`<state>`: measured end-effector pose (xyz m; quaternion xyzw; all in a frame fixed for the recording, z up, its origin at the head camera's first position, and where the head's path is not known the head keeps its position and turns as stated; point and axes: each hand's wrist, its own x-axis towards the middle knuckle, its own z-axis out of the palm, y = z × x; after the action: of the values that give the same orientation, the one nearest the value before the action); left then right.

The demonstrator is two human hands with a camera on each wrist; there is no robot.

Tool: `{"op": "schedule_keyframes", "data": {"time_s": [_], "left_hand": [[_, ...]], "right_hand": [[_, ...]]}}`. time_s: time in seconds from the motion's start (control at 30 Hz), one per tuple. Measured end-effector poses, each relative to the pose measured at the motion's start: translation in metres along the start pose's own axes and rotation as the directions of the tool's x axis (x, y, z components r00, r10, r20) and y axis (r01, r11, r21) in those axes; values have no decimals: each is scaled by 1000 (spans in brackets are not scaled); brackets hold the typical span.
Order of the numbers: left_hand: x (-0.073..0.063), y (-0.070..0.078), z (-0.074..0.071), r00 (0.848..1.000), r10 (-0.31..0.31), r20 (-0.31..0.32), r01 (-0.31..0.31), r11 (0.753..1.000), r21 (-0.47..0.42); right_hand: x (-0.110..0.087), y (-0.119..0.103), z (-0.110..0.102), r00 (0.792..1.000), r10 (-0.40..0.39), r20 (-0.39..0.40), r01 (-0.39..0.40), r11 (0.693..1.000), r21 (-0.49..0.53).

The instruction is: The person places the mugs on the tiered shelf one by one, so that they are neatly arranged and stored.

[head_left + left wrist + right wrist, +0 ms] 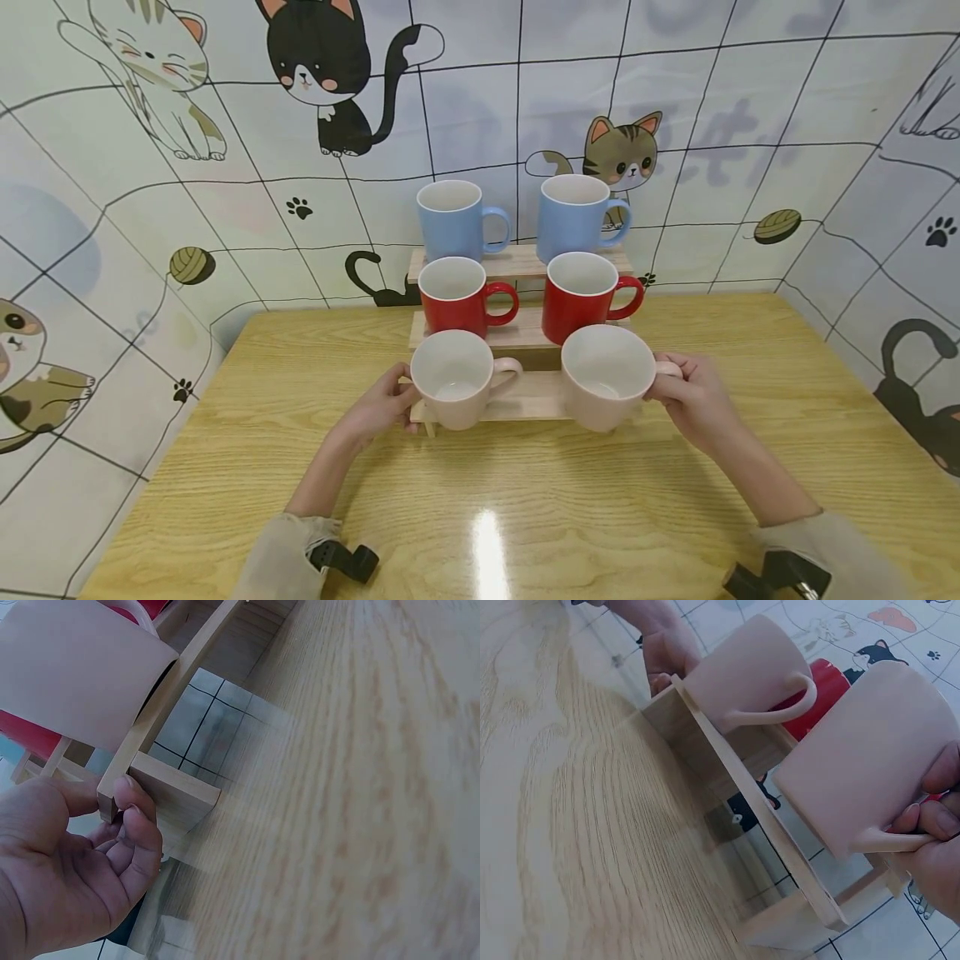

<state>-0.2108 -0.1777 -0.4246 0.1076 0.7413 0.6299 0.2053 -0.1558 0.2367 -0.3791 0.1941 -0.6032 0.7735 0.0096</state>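
Observation:
A three-tier wooden rack [532,396] bears mugs in pairs. My left hand [382,406] is at the left end of its lowest shelf; in the left wrist view, thumb and fingers pinch the shelf's corner [112,784]. Just above that hand stands a pale pink mug [452,379], its handle turned right. With my right hand [697,396] I grip the handle of the other pale pink mug [870,750], at the lowest shelf's right end. Whether this mug's base touches the shelf, I cannot tell.
Two red mugs [453,300] stand on the middle tier and two light blue mugs [450,221] on the top one. The rack stands on a wood-grain table [420,500], near a wall [480,117] covered with cat drawings.

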Motion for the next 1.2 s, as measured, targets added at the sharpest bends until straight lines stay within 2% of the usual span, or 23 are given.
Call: {"op": "schedule_keyframes", "data": {"time_s": [0.5,0.73,0.97,1.2], "left_hand": [[0,0,1,1000,7,2,-7,1000,1],[0,1,2,1000,-6,-4,6,1000,3],[0,1,1,1000,-5,-6,5,1000,3],[0,0,0,1000,-4,-10,4,1000,5]], "right_hand": [[14,12,8,1000,16,13,-16,1000,18],[17,18,7,999,-4,32,4,1000,6],[16,24,1,998,-38,54,36,999,39],[17,22,-6,991,-23,131,26,999,-23]]}}
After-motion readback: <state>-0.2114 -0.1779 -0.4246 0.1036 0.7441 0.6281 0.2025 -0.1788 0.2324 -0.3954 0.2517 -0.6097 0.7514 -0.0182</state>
